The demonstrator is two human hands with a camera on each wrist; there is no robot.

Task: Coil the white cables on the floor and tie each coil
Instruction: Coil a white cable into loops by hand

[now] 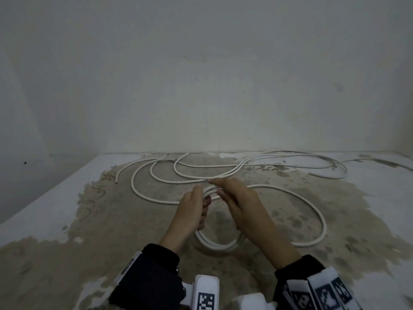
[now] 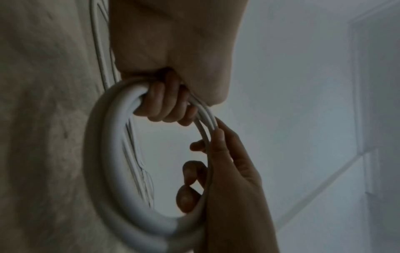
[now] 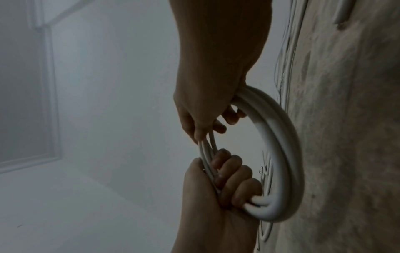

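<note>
A small coil of white cable (image 1: 214,245) hangs between my hands just above the floor. My left hand (image 1: 194,204) grips one side of it, fingers curled round the bundled turns (image 2: 112,171). Opposite, my right hand (image 1: 232,198) pinches the strands where they enter the coil (image 3: 281,145); its thumb and fingers (image 3: 203,133) close on them. The right hand (image 2: 227,171) and left hand (image 3: 229,179) also show in each other's wrist views. A long tail of the same cable (image 1: 321,220) loops to the right across the floor.
More loose white cable (image 1: 156,177) sprawls in wide loops near the back wall (image 1: 201,86), with a cut end (image 1: 116,181) at the left. The floor (image 1: 111,220) is bare concrete with patchy white paint. Walls close in at left and back.
</note>
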